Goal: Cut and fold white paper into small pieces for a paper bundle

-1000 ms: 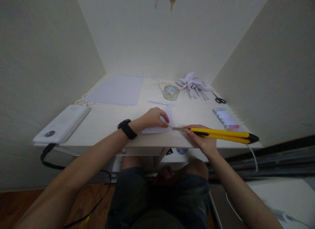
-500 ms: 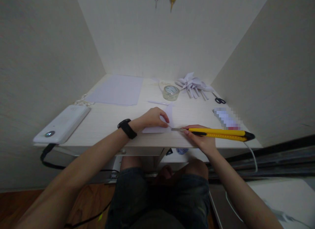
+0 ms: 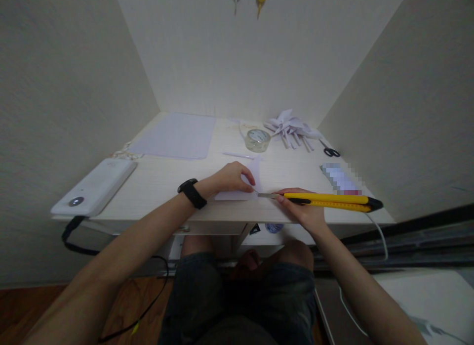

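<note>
paper piece: small white piece of paper (image 3: 244,184) lies flat near the desk's front edge, centre, just in front of you.
L hand: your left hand (image 3: 230,178) presses down on the paper, fingers together, tips at its right-hand corner. Black wristband (image 3: 191,193) on that wrist.
R hand: your right hand (image 3: 305,211) is closed round the yellow utility knife (image 3: 329,200), index finger along the top of the body.
knife axis: long axis runs L–R, nearly parallel to the desk edge; black butt end points right, blade (image 3: 266,195) is out and points left.
key relation: blade tip meets the paper's lower right corner, just beside your L fingertips; paper lies left of the grip. L hand is the one on the paper, R hand only reaches it via the blade.
desk (image 3: 163,179): tape roll (image 3: 257,139), pile of folded paper bits (image 3: 291,127), black-handled scissors (image 3: 330,149), large sheet (image 3: 174,135) at back; white device (image 3: 94,186) far left.
writing: none legible; the item at right is blurred out.
</note>
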Motion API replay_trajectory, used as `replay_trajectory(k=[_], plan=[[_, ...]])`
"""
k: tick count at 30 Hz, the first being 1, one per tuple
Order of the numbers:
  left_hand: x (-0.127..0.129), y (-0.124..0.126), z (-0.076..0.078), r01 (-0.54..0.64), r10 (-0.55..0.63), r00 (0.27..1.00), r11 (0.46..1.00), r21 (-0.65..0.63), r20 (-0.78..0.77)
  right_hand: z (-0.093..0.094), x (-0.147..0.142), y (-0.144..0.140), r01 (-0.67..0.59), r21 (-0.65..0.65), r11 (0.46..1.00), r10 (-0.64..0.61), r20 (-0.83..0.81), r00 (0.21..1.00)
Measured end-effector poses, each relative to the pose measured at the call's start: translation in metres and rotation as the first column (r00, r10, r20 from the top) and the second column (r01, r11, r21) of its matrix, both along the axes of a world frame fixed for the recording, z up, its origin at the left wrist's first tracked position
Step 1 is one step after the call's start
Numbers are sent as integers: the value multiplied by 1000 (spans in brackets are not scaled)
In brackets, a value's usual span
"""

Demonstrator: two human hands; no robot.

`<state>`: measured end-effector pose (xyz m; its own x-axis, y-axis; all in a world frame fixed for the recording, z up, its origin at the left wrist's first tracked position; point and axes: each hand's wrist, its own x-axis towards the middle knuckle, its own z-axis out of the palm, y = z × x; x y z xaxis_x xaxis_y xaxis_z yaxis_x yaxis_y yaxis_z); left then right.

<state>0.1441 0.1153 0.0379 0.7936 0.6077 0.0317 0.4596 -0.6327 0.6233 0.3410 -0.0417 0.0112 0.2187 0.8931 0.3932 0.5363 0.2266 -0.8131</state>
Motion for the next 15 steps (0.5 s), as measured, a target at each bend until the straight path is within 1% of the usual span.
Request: replay_trajectory(k=[4, 7, 11, 15], plan=[[1, 3, 1, 12, -12, 1000, 1000, 8, -8, 4, 0, 2, -33, -3, 999, 33, 17, 999], [2, 5, 4, 51, -51, 999, 999, -5, -10, 6, 0, 3, -56, -14, 998, 56, -6, 998], [2, 7, 5, 80, -80, 997, 995, -57, 10, 5, 3, 4, -82, -15, 997, 82, -26, 996], [2, 8, 1, 66, -61, 997, 990, -128, 43, 4, 7, 3, -101, -18, 995, 101, 1, 995]])
